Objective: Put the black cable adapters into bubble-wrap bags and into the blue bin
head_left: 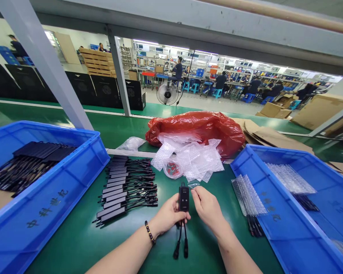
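My left hand (166,216), with a dark beaded bracelet at the wrist, grips a small black controller box (184,198) upright, its printed face towards me. Two short black cables with connectors hang below the box. Just right of it, my right hand (208,207) is closed in a pinch on a small piece of clear film (193,185) beside the box's top. To the left lies a row of similar black boxes (114,201), their cables pointing right. Beyond my hands, bubble wrap bags (198,158) are piled at the mouth of a red plastic bag (214,125).
A blue bin (74,175) on the left holds many black cabled units. Another blue bin (270,213) on the right contains bubble-wrapped pieces, with wrapped units (248,199) against its near side. Flattened cardboard (277,135) lies behind. A metal frame (118,72) crosses above; people work far beyond.
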`<control>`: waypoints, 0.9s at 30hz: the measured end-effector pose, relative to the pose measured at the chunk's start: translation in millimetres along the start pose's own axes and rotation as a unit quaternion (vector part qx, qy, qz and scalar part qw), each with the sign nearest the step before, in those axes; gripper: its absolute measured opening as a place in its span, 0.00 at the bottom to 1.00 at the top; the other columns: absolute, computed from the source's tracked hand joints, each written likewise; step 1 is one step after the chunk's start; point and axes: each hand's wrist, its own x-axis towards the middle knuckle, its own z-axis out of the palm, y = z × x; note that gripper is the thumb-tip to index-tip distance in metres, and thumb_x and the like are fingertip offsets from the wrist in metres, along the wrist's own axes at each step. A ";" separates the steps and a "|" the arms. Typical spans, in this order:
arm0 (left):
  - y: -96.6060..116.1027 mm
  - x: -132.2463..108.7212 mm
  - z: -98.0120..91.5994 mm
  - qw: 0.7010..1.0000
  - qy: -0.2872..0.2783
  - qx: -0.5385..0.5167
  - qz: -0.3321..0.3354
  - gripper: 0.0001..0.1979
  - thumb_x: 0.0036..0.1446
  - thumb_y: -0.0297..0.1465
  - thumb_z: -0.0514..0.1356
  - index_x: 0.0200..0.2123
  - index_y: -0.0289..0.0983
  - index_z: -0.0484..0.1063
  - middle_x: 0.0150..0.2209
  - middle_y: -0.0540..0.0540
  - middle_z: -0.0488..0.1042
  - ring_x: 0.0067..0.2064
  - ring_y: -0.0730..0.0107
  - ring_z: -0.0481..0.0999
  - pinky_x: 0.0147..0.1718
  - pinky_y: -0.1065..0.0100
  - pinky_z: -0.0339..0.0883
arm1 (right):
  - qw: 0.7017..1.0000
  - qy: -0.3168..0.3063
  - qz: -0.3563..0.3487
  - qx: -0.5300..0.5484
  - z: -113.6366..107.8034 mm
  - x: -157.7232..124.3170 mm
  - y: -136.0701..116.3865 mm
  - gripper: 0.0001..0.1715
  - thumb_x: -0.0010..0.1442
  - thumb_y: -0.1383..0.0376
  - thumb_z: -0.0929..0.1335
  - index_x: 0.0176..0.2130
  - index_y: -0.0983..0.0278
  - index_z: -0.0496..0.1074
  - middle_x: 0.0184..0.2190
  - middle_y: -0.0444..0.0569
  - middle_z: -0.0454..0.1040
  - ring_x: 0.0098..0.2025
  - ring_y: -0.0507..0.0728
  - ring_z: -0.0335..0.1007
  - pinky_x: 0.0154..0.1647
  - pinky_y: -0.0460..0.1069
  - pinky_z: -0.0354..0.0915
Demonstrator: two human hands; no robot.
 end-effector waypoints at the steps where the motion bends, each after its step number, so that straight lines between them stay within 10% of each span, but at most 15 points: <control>1: -0.5 0.4 0.1 1.000 0.001 0.006 0.000 0.28 0.42 0.24 0.59 0.48 0.31 0.53 0.26 0.47 0.71 0.24 0.75 0.68 0.24 0.72 0.62 | 1.000 0.015 -0.010 -0.013 1.0 -0.1 0.6 0.18 0.63 0.64 0.55 0.24 0.65 0.59 0.21 0.44 0.62 0.22 0.48 0.56 0.26 0.45 0.51; 16: -0.6 2.4 1.8 0.999 0.015 0.034 0.011 0.23 0.42 0.23 0.58 0.44 0.31 0.56 0.25 0.50 0.69 0.24 0.75 0.68 0.24 0.72 0.62 | 0.998 0.040 -0.028 -0.044 4.5 -0.8 2.3 0.18 0.63 0.64 0.55 0.23 0.66 0.58 0.21 0.45 0.61 0.22 0.48 0.54 0.26 0.45 0.50; 27: -3.4 0.2 0.8 0.999 0.011 0.036 0.013 0.22 0.42 0.23 0.58 0.43 0.32 0.56 0.26 0.49 0.69 0.24 0.76 0.68 0.23 0.73 0.63 | 0.980 -0.095 0.098 0.145 1.6 4.0 2.5 0.22 0.61 0.56 0.55 0.21 0.66 0.53 0.18 0.42 0.57 0.22 0.47 0.51 0.24 0.43 0.49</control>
